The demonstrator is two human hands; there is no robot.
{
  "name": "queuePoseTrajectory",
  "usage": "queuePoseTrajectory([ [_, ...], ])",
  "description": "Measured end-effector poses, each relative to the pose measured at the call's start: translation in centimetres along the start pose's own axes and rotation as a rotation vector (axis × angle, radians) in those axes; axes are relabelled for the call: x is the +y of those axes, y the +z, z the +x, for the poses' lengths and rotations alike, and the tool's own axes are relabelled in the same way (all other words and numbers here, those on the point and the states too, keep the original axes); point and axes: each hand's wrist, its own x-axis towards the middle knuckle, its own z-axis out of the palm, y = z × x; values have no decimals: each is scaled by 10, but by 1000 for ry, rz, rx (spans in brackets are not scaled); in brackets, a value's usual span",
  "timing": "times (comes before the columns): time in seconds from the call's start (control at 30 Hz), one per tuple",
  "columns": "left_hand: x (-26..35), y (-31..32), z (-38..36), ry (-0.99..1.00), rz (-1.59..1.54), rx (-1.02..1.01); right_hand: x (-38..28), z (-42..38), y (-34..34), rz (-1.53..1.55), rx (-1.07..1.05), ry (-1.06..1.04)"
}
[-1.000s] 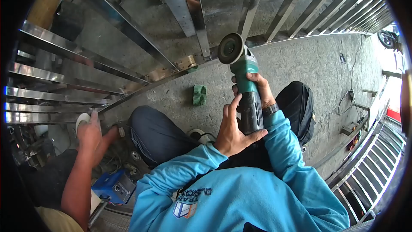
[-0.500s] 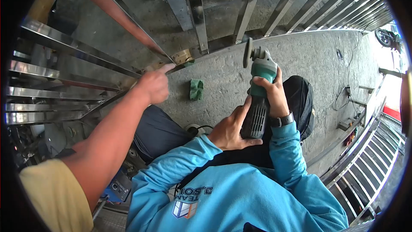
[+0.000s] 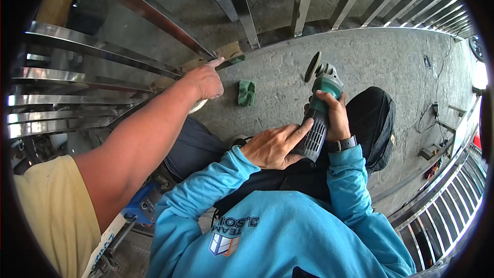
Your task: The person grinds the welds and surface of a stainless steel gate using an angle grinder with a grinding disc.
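Both my hands hold a green and black angle grinder [image 3: 315, 128], its disc pointing up and away from me. My left hand [image 3: 274, 148] is wrapped round the lower end of the black body. My right hand [image 3: 334, 115], with a dark watch at the wrist, grips the green neck near the head. The disc [image 3: 312, 67] touches nothing. A co-worker's bare hand [image 3: 206, 80] reaches in from the left, its index finger pointing at the foot of a metal bar [image 3: 190, 41]. Right of that hand a green cloth [image 3: 246, 93] lies on the floor.
A railing of shiny metal bars [image 3: 303, 2] curves across the far side and left. Another slatted frame [image 3: 447, 203] is at the lower right. A cable [image 3: 435, 109] lies on the concrete floor at the right. A blue machine [image 3: 141, 203] sits at the lower left.
The grinder has tilted, its head now further right and slightly lower. The co-worker's pointing hand has shifted right and up. The whole view has also shifted slightly.
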Motion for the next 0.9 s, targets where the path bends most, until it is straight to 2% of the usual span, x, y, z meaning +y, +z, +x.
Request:
queuePoseTrajectory([
  [0.13,2,1,-1,-111,-140,-25,6,4,-3,-12,25,18],
  [0.23,-1,9,-5,-63,-148,46,10,1,2,-113,42,-64],
  [0.3,2,11,-10,-82,-137,31,10,-2,5,-141,54,-82],
  [0.37,5,8,-14,-106,-35,-73,12,-4,7,-184,62,-70],
  [0.53,0,6,-20,34,166,-42,14,-10,12,-135,79,1],
  [0.67,-23,-18,-16,171,56,-14,18,-9,13,-96,59,49],
  [0.7,-36,-29,-16,145,17,-83,20,-8,15,-99,83,8],
  [0.77,-65,-32,-16,114,36,32,24,-6,14,-103,110,-30],
  [0.83,-119,-5,-28,-251,47,27,29,-3,12,-79,162,-55],
  [0.9,-142,13,-23,-763,379,59,30,-2,13,-71,165,-46],
])
